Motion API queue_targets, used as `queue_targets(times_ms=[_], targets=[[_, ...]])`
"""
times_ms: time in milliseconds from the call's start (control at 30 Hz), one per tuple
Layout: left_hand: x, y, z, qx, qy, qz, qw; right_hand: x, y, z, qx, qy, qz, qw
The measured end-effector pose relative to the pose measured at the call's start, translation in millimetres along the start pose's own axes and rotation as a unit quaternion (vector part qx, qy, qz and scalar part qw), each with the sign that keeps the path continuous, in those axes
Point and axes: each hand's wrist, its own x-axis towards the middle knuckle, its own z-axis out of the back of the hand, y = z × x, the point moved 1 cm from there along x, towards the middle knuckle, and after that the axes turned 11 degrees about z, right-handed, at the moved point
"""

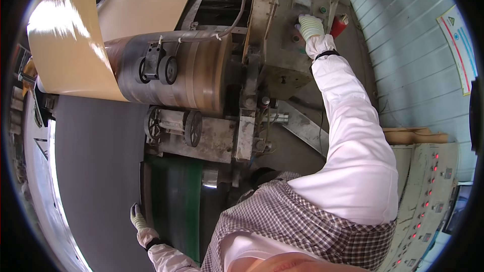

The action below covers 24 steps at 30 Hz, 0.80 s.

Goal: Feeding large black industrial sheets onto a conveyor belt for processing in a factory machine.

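Right hand (311, 26) at grey control panel (283, 26)

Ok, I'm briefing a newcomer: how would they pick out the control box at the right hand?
Find the big brown roller at upper left. To its upper right stands a worn grey control box, the gloved right hand at its face. Unlike the cabinet at lower right, it shows no row of glowing red lights.

Drum (201, 73) left of control box (285, 40); sheet (101, 161) lower left; console (426, 211) lower right.
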Motion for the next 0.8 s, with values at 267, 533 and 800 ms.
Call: queue_targets(times_ms=[267,533,800], targets=[[-11,64,102,0.121,-0.205,0.063,0.969,14,22,10,0.030,0.034,0.006,0.999],[-30,111,113,0.240,-0.239,0.202,0.919,9,19,7,0.045,0.045,-0.036,0.997],[-16,99,105,0.287,-0.269,0.196,0.898,1,8,11,0.045,0.023,-0.052,0.997]])
